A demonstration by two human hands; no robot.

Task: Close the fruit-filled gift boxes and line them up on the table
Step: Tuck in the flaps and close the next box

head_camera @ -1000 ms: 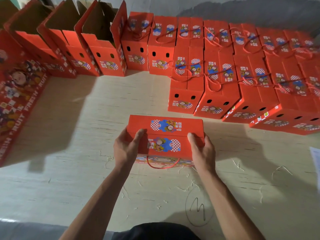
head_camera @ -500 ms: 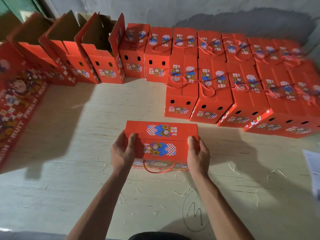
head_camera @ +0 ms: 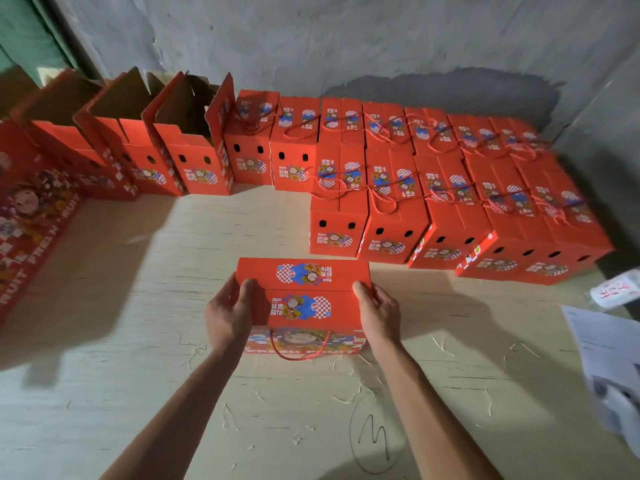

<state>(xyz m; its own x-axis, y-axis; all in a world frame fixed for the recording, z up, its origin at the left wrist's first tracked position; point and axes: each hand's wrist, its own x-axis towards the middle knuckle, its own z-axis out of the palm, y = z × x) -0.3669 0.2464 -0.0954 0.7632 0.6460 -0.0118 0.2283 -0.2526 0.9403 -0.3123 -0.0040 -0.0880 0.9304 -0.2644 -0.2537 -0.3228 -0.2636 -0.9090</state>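
Observation:
A closed red gift box (head_camera: 302,292) with cartoon prints and a red rope handle stands on the pale wooden table (head_camera: 138,358) in front of me. My left hand (head_camera: 227,311) grips its left end, thumb on the lid. My right hand (head_camera: 379,313) grips its right end the same way. Behind it, two rows of closed red boxes (head_camera: 450,188) stand lined up toward the wall. At the back left, several open red boxes (head_camera: 187,150) stand with their flaps raised.
A large flat red carton (head_camera: 24,220) printed "FRESH FRUIT" leans along the left edge. Loose paper sheets (head_camera: 609,358) and a white roll (head_camera: 616,289) lie at the right edge. A grey wall runs behind the rows. Straw bits and a pen scribble (head_camera: 374,438) mark the table.
Both hands have kept hold of the box, which sits a little closer to the front row of closed boxes. The camera has tilted upward, showing more wall.

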